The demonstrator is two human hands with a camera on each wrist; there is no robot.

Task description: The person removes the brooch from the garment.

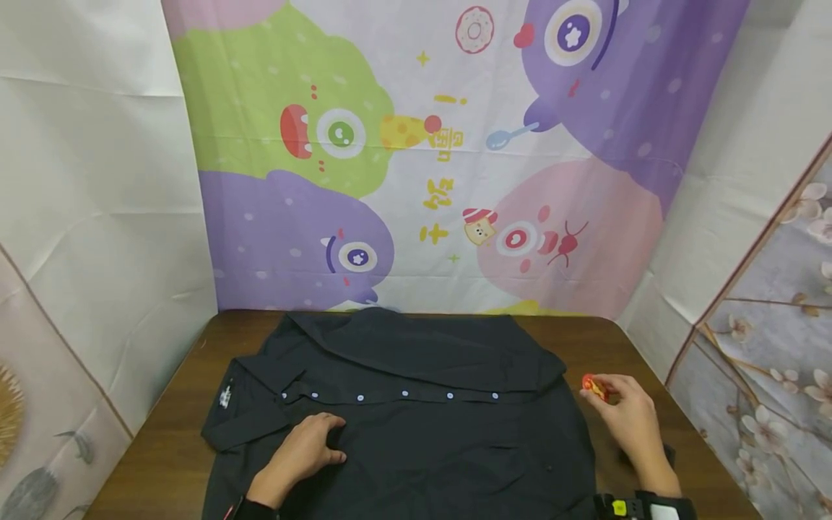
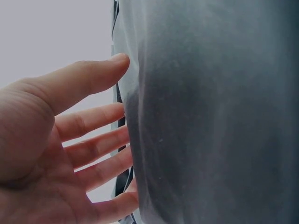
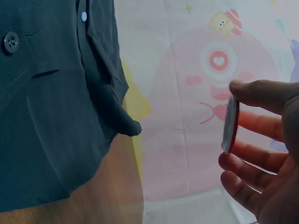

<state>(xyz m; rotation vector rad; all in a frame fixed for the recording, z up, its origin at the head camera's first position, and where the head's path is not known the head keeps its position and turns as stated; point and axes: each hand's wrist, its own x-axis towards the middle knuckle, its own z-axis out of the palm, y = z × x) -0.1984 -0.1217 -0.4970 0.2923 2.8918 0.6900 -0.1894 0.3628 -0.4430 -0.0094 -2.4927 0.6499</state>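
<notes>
A dark button-up shirt (image 1: 416,440) lies spread over the table, with a row of pale buttons (image 1: 405,393) running across it. My left hand (image 1: 302,451) is over the left part of the shirt, fingers relaxed and thumb apart. In the left wrist view its fingertips (image 2: 122,111) are right at the dark cloth. Off the shirt's right edge, my right hand (image 1: 627,419) pinches a small flat piece (image 1: 594,388), red and yellow on its face. Seen edge-on in the right wrist view, this piece (image 3: 230,125) is thin, with a grey side and a red rim.
Brown wooden tabletop (image 1: 172,412) shows around the shirt. Behind it hangs a cartoon-printed cloth (image 1: 429,282), with white sheets (image 1: 97,180) at the sides. A small dark object (image 1: 669,454) is partly hidden behind the right wrist. A folded sleeve (image 1: 250,426) bears a white print.
</notes>
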